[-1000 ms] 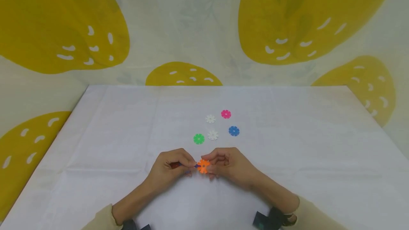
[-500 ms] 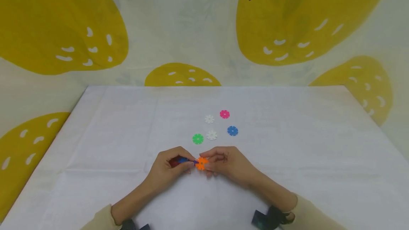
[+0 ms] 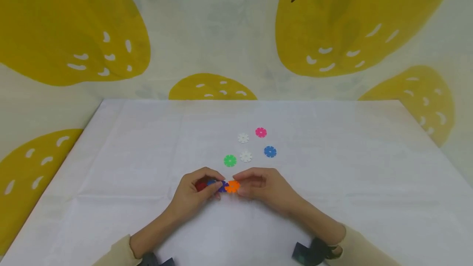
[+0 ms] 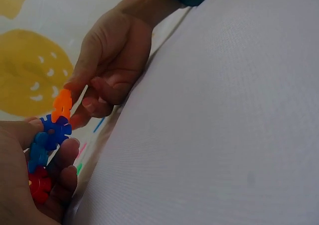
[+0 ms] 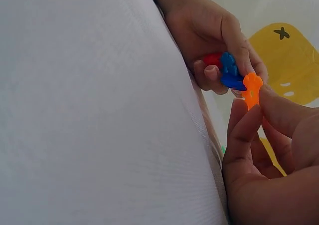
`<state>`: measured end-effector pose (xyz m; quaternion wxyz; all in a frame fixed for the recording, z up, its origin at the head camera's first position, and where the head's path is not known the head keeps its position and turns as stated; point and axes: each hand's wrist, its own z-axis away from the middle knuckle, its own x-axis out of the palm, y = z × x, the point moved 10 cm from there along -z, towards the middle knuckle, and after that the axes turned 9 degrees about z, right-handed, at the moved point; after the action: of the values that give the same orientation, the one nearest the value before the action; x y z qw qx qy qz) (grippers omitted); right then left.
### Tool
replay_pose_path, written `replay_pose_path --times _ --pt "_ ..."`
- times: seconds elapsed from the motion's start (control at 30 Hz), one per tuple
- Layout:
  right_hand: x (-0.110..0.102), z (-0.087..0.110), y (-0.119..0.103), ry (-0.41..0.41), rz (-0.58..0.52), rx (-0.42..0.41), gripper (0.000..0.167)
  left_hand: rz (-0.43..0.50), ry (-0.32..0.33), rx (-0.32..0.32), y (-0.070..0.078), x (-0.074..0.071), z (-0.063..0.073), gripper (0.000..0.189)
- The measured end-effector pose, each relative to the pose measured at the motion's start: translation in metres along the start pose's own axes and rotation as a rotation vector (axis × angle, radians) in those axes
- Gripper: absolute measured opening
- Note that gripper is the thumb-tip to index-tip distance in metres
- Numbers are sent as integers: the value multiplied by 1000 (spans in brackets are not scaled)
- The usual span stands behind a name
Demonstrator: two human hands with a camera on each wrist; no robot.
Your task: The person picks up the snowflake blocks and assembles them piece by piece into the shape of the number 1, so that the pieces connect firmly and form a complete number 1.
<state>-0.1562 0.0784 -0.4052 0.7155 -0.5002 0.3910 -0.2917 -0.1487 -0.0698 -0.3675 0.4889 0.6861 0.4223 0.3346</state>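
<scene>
My left hand holds a short chain of notched plastic discs between thumb and fingers. In the left wrist view the chain shows a red disc, a lighter blue disc and a dark blue disc, slotted together. My right hand pinches an orange notched disc between thumb and fingertips. The orange disc's edge meets the dark blue disc at a notch, set at an angle to it. Part of the red disc is hidden by the left fingers.
Beyond the hands, a green disc, a white disc, another white disc, a blue disc and a pink disc lie flat on the white-covered table. A patterned curtain stands behind it.
Both hands have risen slightly away from the body. The left hand's chain has turned, so its red and blue discs show more from above. The loose discs stay put.
</scene>
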Motion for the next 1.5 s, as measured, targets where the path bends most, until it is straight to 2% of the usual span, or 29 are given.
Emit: replay_pose_path --times 0.17,0.27,0.37,0.6,0.8,0.9,1.0,1.1,1.2,1.27,1.37,1.5 --pt "-1 2 -4 14 9 -40 24 -12 2 -34 -16 -4 2 15" --pt "1 1 -5 5 2 -45 20 -36 -3 -33 -16 -4 2 15" --pt "2 1 -5 2 12 -47 17 -52 0 -42 -12 -3 1 14" --pt "3 0 -5 14 82 -52 18 -83 -18 -46 11 6 -3 10" --pt "-1 -1 -6 24 94 -77 18 -120 -7 -15 15 6 -3 10" --pt "-9 -1 -7 53 114 -79 17 -120 20 -7 12 3 -3 11" --pt "-23 -1 -9 104 140 -73 18 -143 46 4 2 -2 -1 14" --pt "-40 0 -11 170 158 -53 19 -189 45 38 -5 -4 2 18" --pt "-56 3 -13 228 163 -48 20 -195 27 66 -8 -4 2 21" --pt "-65 3 -14 252 167 -50 20 -188 24 59 -8 -4 2 22" --pt "-78 1 -15 287 202 -49 21 -152 41 13 -11 -6 2 22" --pt "-94 -4 -16 344 196 -42 22 -55 80 -52 -14 -13 1 23"
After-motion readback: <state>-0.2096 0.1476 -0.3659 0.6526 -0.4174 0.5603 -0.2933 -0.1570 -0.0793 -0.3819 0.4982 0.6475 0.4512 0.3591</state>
